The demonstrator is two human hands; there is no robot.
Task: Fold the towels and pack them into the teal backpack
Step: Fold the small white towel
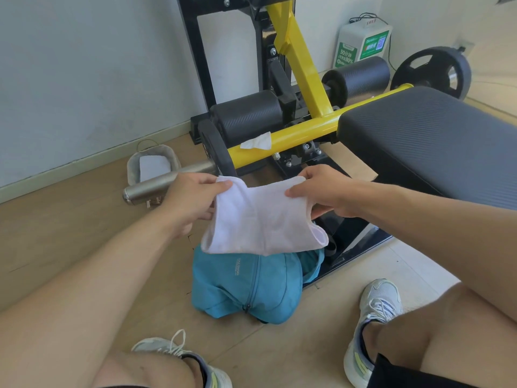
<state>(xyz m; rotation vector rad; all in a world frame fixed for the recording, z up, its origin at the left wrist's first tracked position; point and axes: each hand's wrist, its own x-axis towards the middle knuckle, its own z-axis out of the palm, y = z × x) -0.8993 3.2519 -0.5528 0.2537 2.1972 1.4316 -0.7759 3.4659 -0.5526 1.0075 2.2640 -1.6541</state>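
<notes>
A white towel (261,219) hangs doubled over in the air, held up by both hands. My left hand (190,201) pinches its upper left corner, and my right hand (326,191) grips its upper right edge with fingers curled under the cloth. Directly below the towel, the teal backpack (246,287) sits on the wooden floor between my feet, its zipper running down the front. Another white towel (154,165) lies in a grey basket (134,166) at the left by the wall.
A yellow and black gym machine (302,79) with foam rollers stands behind the backpack, a steel bar (165,182) sticking out to the left. Its black padded bench (430,138) fills the right. A crumpled tissue (258,142) lies on the yellow frame. My shoes (375,309) flank the backpack.
</notes>
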